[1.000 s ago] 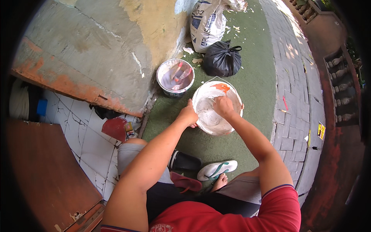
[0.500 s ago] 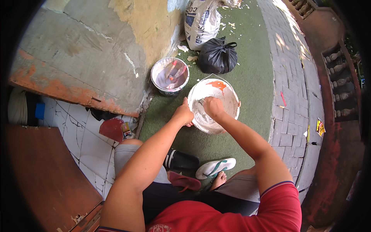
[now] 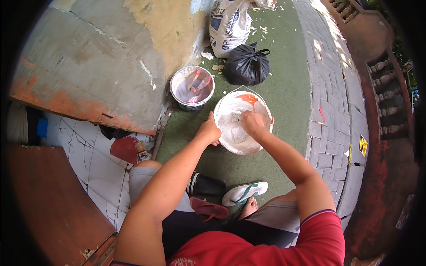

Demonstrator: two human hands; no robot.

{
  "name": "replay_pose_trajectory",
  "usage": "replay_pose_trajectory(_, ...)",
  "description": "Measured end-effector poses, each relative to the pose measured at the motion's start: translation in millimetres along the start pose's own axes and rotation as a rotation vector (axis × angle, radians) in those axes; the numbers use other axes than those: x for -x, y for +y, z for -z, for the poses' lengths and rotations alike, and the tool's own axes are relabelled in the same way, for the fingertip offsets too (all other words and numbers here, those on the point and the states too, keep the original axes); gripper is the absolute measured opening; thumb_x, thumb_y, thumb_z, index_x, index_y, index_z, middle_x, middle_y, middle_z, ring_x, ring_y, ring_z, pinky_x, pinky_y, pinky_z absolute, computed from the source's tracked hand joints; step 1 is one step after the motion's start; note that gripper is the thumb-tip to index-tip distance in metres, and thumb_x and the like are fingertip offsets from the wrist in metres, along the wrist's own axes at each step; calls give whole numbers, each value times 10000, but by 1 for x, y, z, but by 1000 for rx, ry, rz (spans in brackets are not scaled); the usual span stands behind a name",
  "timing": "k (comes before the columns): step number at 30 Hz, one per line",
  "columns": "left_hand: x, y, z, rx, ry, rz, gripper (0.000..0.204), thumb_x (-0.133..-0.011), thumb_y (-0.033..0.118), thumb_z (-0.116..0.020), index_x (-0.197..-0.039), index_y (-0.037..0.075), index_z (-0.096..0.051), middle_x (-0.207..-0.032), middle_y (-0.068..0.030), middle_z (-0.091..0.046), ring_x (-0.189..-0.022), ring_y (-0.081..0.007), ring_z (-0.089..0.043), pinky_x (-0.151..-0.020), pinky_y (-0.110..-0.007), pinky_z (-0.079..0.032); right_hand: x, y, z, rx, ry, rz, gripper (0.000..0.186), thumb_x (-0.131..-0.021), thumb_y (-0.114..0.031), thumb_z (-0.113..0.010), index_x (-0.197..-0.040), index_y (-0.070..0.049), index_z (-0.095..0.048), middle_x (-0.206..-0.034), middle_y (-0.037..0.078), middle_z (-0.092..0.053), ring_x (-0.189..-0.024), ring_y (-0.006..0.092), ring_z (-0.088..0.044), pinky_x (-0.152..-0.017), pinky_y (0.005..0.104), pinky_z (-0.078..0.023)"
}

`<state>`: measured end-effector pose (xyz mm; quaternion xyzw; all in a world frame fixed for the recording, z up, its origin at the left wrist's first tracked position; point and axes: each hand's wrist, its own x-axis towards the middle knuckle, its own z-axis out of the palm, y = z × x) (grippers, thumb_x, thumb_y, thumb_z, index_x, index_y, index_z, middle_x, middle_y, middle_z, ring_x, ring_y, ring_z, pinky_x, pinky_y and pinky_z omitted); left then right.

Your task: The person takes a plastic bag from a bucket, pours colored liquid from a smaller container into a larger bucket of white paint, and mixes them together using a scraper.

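A white bucket with a thin wire handle stands on the green ground before me. Thick white paste coats its bottom and walls, and an orange patch marks the far inner wall. My left hand grips the bucket's left rim, fingers closed on the outside. Over the paste, inside the bucket, my right hand is closed in a fist. Whatever it holds is mostly hidden behind the hand; a small greyish part shows at its left side.
A second pail holds greyish residue and red-handled tools. Behind stand a knotted black plastic bag and a white sack. A peeling wall rises at left. Sandals lie by my feet; grey paving runs along the right.
My right hand has shifted slightly to the right inside the bucket, uncovering more swirled paste to its left. My left hand keeps its grip on the rim.
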<state>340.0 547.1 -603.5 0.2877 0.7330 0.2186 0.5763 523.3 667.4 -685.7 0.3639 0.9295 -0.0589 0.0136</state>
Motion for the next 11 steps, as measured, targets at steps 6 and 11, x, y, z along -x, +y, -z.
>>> replay_pose_trajectory(6, 1, -4, 2, 27, 45, -23, 802, -802, -63, -404, -1515, 87, -69, -983, -244, -663, -622, -257, -689, -506, -345, -574, 3, -37, -2, -13, -177, 356, 189, -815, -148, -531, -808, -33, -680, -853, 151, -678, -785, 312, -676, -702, 397, -543)
replay_pose_trajectory(11, -2, -5, 4, 45, 10, -4, 788, -878, 10, -509, -1514, 97, -52, -1190, -264, -572, -648, -285, -686, -507, -361, -587, 6, -20, 13, -139, -165, 184, 190, -841, -255, -584, -793, -91, -667, -852, 115, -680, -792, 300, -666, -740, 423, -524)
